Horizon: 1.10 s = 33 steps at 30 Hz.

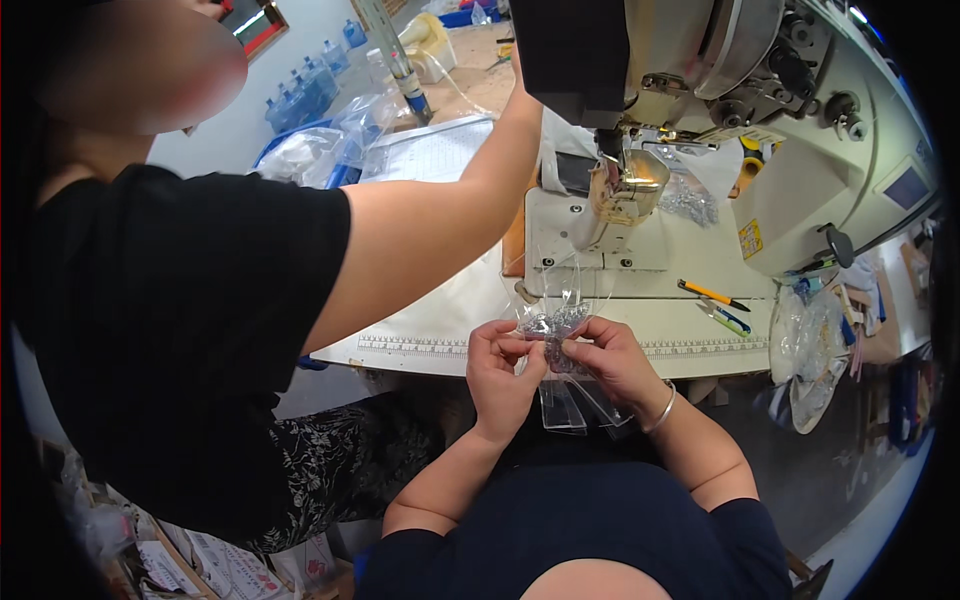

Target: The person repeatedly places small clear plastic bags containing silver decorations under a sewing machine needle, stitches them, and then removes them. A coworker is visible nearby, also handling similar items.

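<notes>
Between my two hands, at the front edge of the sewing table, is a clear plastic piece [562,322] with silvery glitter in its middle. Thin transparent strips stick out of it above and below my fingers. My left hand [502,380] pinches its left side, thumb against fingers. On the other side my right hand [612,362], with a bangle at the wrist, grips it between thumb and fingers. Just beyond stands an industrial sewing machine [640,185], its metal plate [560,235] behind the plastic. How the layers are joined is too fine to make out.
Another person's arm [430,225] reaches across from the left toward the machine. Right of my hands lie an orange pen [712,295] and thread snips [724,318]. A ruler strip [410,347] runs along the front edge. Silvery pieces [690,202] lie behind the needle area.
</notes>
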### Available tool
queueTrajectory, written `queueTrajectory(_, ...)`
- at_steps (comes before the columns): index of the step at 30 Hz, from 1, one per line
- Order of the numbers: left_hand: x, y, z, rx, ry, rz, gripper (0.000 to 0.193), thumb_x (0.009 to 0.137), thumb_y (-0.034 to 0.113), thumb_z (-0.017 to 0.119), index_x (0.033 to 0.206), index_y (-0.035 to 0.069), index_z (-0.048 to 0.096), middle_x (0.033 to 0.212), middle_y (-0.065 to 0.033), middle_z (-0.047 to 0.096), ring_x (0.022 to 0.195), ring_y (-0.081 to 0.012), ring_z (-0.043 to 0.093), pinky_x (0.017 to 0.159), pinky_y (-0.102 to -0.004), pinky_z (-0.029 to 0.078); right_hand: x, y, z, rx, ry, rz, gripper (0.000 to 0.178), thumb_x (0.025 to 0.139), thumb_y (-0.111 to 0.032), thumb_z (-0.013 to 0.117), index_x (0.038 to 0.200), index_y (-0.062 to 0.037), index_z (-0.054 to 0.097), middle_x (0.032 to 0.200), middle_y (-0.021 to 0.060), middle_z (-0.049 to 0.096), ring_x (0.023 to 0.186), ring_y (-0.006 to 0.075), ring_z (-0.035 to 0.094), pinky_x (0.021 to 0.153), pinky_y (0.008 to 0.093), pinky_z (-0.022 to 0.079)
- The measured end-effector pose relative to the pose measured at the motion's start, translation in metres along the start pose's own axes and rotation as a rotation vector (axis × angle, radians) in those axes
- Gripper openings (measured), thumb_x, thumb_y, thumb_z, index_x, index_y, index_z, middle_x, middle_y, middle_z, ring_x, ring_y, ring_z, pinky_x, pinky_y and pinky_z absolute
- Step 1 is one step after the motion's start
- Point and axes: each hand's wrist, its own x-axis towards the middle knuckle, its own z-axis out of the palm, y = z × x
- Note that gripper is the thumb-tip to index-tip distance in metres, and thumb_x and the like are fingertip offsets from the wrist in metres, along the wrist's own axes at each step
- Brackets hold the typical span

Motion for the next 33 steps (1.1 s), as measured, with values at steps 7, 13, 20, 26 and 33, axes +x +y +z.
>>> queueTrajectory(7,-0.002,0.000,0.002,0.042,0.004,-0.024,0.041,0.078,-0.010,0.060,0.112,-0.002,0.040,0.082,-0.0078,0.058,0.074,-0.0091,0.058,0.066,-0.0177,0.048,-0.006,-0.009,0.005,-0.081,-0.002,-0.012,0.015,0.082,-0.008,0.066,0.091,0.0017,0.060,0.086,0.0060,0.063,0.076,0.0102,0.061,0.068,0.0226,0.051)
queueTrajectory(13,-0.004,0.001,0.001,-0.016,-0.038,-0.091,0.041,0.079,-0.009,0.060,0.114,-0.002,0.040,0.081,-0.0057,0.057,0.073,-0.0075,0.057,0.066,-0.0173,0.047,0.000,-0.005,-0.008,-0.199,-0.011,-0.032,0.014,0.081,-0.009,0.068,0.087,0.0006,0.060,0.081,0.0042,0.064,0.075,0.0089,0.061,0.065,0.0214,0.049)
queueTrajectory(20,-0.004,0.000,0.007,-0.261,-0.040,-0.172,0.044,0.081,-0.005,0.061,0.120,-0.004,0.042,0.091,-0.0081,0.060,0.084,-0.0118,0.059,0.075,-0.0236,0.050,-0.003,-0.003,-0.009,-0.382,0.025,-0.109,0.014,0.081,-0.009,0.068,0.087,-0.0001,0.060,0.078,0.0024,0.063,0.070,0.0066,0.058,0.062,0.0219,0.048)
queueTrajectory(26,0.004,-0.008,-0.008,-0.232,-0.258,-0.391,0.039,0.086,-0.002,0.057,0.124,-0.002,0.046,0.102,-0.0097,0.061,0.088,-0.0127,0.061,0.076,-0.0247,0.053,-0.009,-0.021,0.002,-0.959,0.167,-0.314,0.016,0.077,-0.016,0.071,0.078,-0.0024,0.062,0.071,0.0069,0.061,0.055,0.0138,0.058,0.051,0.0274,0.047)
queueTrajectory(33,0.001,-0.005,-0.004,-0.560,-0.257,-0.508,0.038,0.095,0.008,0.041,0.132,0.000,0.038,0.113,-0.0133,0.056,0.099,-0.0196,0.059,0.086,-0.0350,0.052,-0.020,-0.019,0.010,-1.385,0.311,-0.877,0.013,0.069,-0.007,0.073,0.074,-0.0046,0.062,0.068,0.0081,0.054,0.059,0.0254,0.054,0.052,0.0341,0.044)
